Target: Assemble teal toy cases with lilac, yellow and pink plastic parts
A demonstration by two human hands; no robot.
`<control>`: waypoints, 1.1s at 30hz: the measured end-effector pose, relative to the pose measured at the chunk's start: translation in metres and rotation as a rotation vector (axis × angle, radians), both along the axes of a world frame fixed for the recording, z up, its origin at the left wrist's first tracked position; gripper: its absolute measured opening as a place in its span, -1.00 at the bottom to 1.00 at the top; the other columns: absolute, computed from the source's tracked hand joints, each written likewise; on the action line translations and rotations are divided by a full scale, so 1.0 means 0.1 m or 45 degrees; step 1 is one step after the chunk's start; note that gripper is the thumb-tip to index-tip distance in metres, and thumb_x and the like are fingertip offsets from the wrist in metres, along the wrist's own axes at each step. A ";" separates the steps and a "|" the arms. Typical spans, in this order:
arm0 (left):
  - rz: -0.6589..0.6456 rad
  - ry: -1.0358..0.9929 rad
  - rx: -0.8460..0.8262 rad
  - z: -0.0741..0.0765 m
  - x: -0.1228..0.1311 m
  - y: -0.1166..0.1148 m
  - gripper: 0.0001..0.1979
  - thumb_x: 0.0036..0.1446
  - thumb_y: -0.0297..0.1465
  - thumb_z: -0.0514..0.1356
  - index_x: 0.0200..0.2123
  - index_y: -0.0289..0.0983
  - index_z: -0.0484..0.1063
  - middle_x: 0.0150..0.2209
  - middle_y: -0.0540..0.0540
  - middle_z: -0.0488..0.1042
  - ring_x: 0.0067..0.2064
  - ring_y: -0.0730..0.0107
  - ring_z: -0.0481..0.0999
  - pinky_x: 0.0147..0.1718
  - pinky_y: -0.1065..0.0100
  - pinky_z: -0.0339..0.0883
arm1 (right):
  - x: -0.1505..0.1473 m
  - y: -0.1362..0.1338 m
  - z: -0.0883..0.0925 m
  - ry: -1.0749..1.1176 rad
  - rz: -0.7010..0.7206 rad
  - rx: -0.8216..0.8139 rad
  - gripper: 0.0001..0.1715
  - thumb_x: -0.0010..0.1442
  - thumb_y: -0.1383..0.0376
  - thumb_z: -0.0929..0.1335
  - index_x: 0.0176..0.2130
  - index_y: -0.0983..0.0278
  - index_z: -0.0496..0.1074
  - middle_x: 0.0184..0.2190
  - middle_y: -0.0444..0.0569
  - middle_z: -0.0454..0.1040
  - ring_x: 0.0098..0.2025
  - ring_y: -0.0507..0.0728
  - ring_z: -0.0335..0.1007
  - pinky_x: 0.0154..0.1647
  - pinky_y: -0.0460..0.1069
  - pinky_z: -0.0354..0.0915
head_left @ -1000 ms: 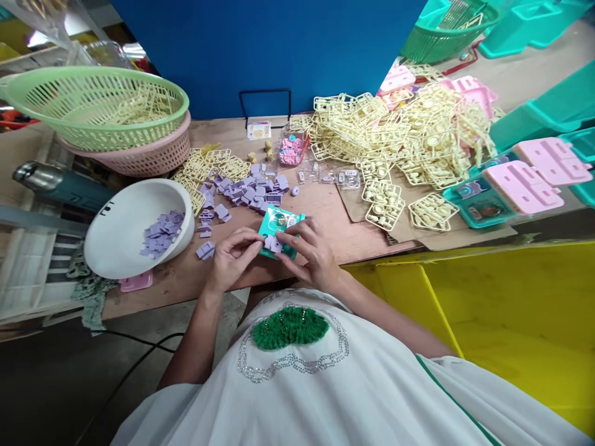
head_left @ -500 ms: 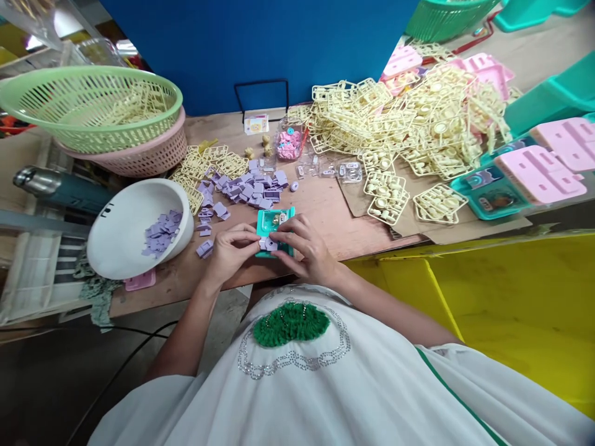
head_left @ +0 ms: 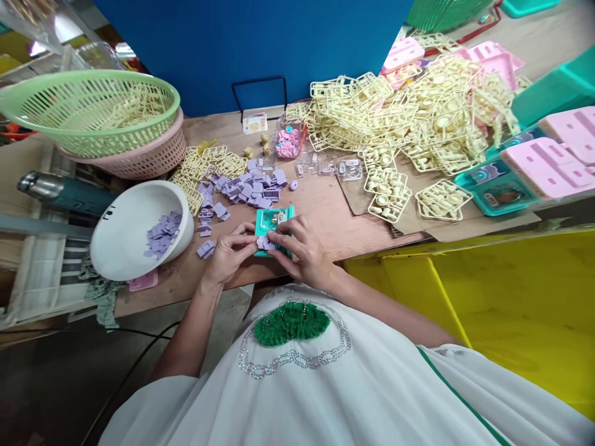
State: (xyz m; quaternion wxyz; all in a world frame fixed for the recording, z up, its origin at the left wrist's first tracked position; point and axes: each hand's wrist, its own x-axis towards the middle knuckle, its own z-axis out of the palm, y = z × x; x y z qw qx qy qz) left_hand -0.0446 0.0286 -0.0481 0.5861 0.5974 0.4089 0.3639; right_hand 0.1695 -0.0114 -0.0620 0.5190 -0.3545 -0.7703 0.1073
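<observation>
Both my hands meet over a small teal plastic toy piece [head_left: 272, 220] that rests on the wooden table near its front edge. My left hand [head_left: 229, 253] grips its left side, fingers curled. My right hand [head_left: 301, 251] holds the right side and pinches a small purple part [head_left: 264, 243] against the teal piece. A heap of loose purple parts [head_left: 251, 188] lies just beyond the teal piece. A white bowl [head_left: 121, 248] to the left holds more purple parts.
Green and pink baskets [head_left: 93, 111] are stacked at the back left. Cream plastic sprues [head_left: 409, 118] are piled at the back right beside pink and teal toy cases [head_left: 520, 173]. A yellow bin [head_left: 511, 310] stands to my right. A blue panel [head_left: 251, 43] closes off the back.
The teal piece was turned from tilted to square on the table and drawn slightly closer. Both hands stay on it, fingers now closer around the purple part.
</observation>
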 end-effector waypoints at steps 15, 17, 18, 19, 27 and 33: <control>0.094 -0.023 -0.035 0.00 0.12 -0.19 -0.75 0.13 -0.11 0.47 -0.24 -0.14 0.75 -0.06 -0.15 0.52 0.08 0.22 0.50 0.14 0.26 0.42 | 0.05 0.02 -0.08 0.020 0.051 -0.123 -0.63 0.41 0.29 0.40 0.18 0.23 0.47 -0.07 0.15 0.51 -0.03 0.28 0.39 -0.04 0.27 0.41; 0.132 -0.038 -0.028 -0.03 0.16 -0.22 -0.73 0.13 -0.09 0.46 -0.26 -0.16 0.74 -0.07 -0.14 0.50 0.05 0.24 0.50 0.08 0.29 0.45 | 0.04 0.02 -0.08 0.024 0.024 -0.076 -0.63 0.40 0.31 0.40 0.17 0.23 0.47 -0.09 0.14 0.50 -0.06 0.27 0.39 -0.06 0.26 0.41; 0.143 -0.040 -0.024 -0.04 0.16 -0.23 -0.73 0.14 -0.10 0.45 -0.27 -0.16 0.74 -0.06 -0.15 0.50 0.05 0.24 0.50 0.06 0.30 0.45 | 0.03 0.02 -0.08 0.026 0.014 -0.044 -0.63 0.40 0.32 0.41 0.17 0.25 0.47 -0.10 0.15 0.50 -0.07 0.26 0.39 -0.08 0.24 0.41; 0.146 -0.040 -0.018 -0.04 0.17 -0.24 -0.74 0.15 -0.10 0.45 -0.26 -0.16 0.74 -0.05 -0.15 0.49 0.05 0.24 0.49 0.06 0.30 0.45 | 0.03 0.03 -0.08 0.028 0.009 -0.015 -0.63 0.40 0.33 0.41 0.17 0.26 0.46 -0.10 0.15 0.50 -0.08 0.26 0.39 -0.09 0.23 0.41; 0.213 0.002 0.032 -0.04 0.23 -0.31 -0.72 0.21 -0.08 0.40 -0.23 -0.17 0.72 -0.02 -0.13 0.50 0.11 0.22 0.49 0.16 0.27 0.41 | 0.02 0.02 -0.07 -0.012 -0.014 -0.091 -0.68 0.43 0.27 0.40 0.14 0.27 0.47 -0.08 0.16 0.53 -0.05 0.27 0.43 -0.06 0.25 0.40; 0.248 -0.048 -0.013 -0.10 0.27 -0.33 -0.70 0.17 -0.05 0.43 -0.28 -0.17 0.71 -0.06 -0.12 0.51 0.08 0.25 0.49 0.13 0.31 0.43 | 0.01 0.02 -0.11 0.050 0.012 -0.066 -0.63 0.41 0.29 0.40 0.18 0.28 0.45 -0.07 0.17 0.53 -0.02 0.28 0.44 -0.02 0.26 0.39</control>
